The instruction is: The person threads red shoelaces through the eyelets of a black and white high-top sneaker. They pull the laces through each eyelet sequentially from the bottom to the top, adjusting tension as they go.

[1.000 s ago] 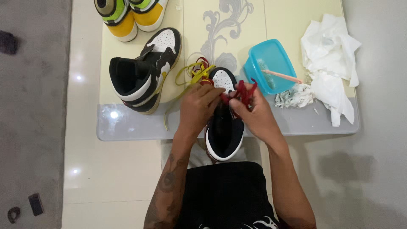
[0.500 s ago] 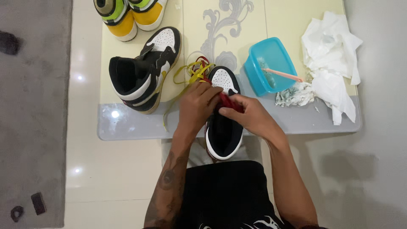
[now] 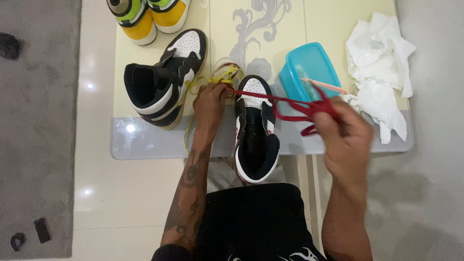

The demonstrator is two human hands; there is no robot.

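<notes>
My left hand point(image 3: 209, 102) steadies the black-and-white sneaker point(image 3: 255, 126) at the table's point(image 3: 145, 140) six o'clock edge; my right hand point(image 3: 345, 140), fingers seemingly closed, holds the red lace point(image 3: 285, 102) toward three o'clock.

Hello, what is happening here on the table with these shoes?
A person is working on a black and white high-top shoe at the near edge of the table. The left hand rests by its toe, next to a yellow lace. The right hand pulls a red lace out sideways. The matching shoe, a blue tub and crumpled tissues lie nearby.
</notes>
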